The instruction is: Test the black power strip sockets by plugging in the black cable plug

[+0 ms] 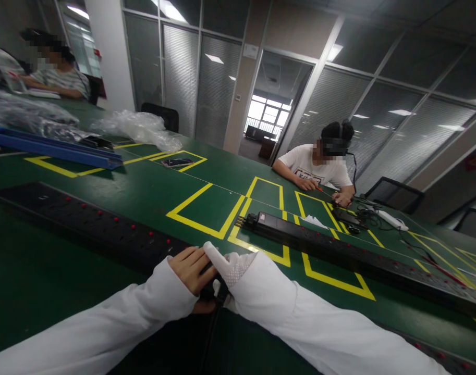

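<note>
A long black power strip (85,221) with red switches lies across the green table (46,291), running from the far left to just in front of me. My bare left hand (191,271) is closed round its near end, fingers on top and thumb underneath. My right hand (233,268), in a white glove, presses against the same end with its thumb raised and its fingers curled down out of sight, where the black cable (212,328) leaves the strip. Both arms are in white sleeves.
A second black power strip (339,250) lies across yellow floor-tape boxes (206,213) to the right. A person in a white shirt (319,166) works with small tools across the table. Blue rails (53,148) and plastic bags (139,127) lie far left, where other people sit.
</note>
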`<state>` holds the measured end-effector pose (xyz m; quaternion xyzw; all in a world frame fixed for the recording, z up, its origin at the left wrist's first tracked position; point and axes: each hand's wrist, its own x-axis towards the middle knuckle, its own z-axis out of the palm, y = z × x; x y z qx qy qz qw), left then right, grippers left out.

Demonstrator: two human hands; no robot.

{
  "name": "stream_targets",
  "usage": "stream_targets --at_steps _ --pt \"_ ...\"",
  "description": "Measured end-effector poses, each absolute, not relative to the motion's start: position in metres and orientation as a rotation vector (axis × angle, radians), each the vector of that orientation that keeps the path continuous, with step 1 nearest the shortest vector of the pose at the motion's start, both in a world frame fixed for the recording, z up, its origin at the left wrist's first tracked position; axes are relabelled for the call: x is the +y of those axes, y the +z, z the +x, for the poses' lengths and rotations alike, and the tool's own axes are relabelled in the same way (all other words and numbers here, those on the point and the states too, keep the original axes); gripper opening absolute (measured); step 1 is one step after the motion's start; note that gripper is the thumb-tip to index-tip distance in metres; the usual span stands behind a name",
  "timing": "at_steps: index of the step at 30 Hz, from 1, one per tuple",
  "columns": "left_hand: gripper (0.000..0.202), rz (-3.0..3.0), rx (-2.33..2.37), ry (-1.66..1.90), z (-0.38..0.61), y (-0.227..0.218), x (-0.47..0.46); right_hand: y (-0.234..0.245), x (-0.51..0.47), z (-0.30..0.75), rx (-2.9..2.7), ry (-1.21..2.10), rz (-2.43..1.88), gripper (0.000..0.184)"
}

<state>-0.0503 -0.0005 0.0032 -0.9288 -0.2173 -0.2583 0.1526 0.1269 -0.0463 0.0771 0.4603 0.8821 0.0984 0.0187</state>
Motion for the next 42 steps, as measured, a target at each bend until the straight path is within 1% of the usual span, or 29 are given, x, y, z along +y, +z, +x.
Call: stream_targets --at_steps 3,5,7,11,16,20,24,26,28,31,33,36,39,42 --pt "0.057 -2.672 -0.624 -0.718 -0.05 0.006 -0.001 0.077 -0.047 0.125 2.632 0.335 1.493 0.075" --pt "0.054 -2.677 -0.625 -0.698 -0.05 0.007 -0.001 0.074 -0.044 0.122 2.599 0.298 1.527 0.07" --pt "0.051 -2.68 -0.617 -0.675 -0.051 0.008 -0.001 0.067 -0.039 0.12 2.584 0.257 1.552 0.071" --pt "0.052 -2.673 -0.587 -0.649 -0.052 0.007 0.001 0.059 -0.034 0.117 2.568 0.282 1.583 0.071" --pt "0.05 -2.647 -0.58 -0.64 -0.052 0.006 0.002 0.072 -0.044 0.124 2.614 0.302 1.539 0.077" --pt "0.049 -2.65 -0.591 -0.628 -0.051 0.011 -0.001 0.08 -0.05 0.128 2.674 0.341 1.489 0.076" --pt "0.047 -2.644 -0.583 -0.652 -0.051 0.014 -0.002 0.075 -0.048 0.129 2.692 0.365 1.479 0.077" --pt "0.046 -2.638 -0.577 -0.674 -0.051 0.013 -0.003 0.071 -0.049 0.13 2.704 0.435 1.491 0.075" --pt "0.047 -2.638 -0.591 -0.684 -0.05 0.011 -0.002 0.069 -0.051 0.131 2.729 0.576 1.478 0.075" --pt "0.051 -2.652 -0.625 -0.685 -0.05 0.006 -0.001 0.068 -0.058 0.132 2.74 0.806 1.424 0.067" --pt "0.053 -2.667 -0.633 -0.674 -0.051 0.004 0.0 0.069 -0.061 0.132 2.709 0.86 1.404 0.057" --pt "0.055 -2.676 -0.642 -0.657 -0.052 0.002 0.0 0.072 -0.063 0.129 2.65 0.77 1.443 0.044" --pt "0.052 -2.672 -0.64 -0.658 -0.052 0.003 0.0 0.078 -0.061 0.126 2.622 0.589 1.511 0.04" --pt "0.05 -2.658 -0.632 -0.663 -0.051 0.004 0.0 0.086 -0.058 0.126 2.647 0.532 1.492 0.033"
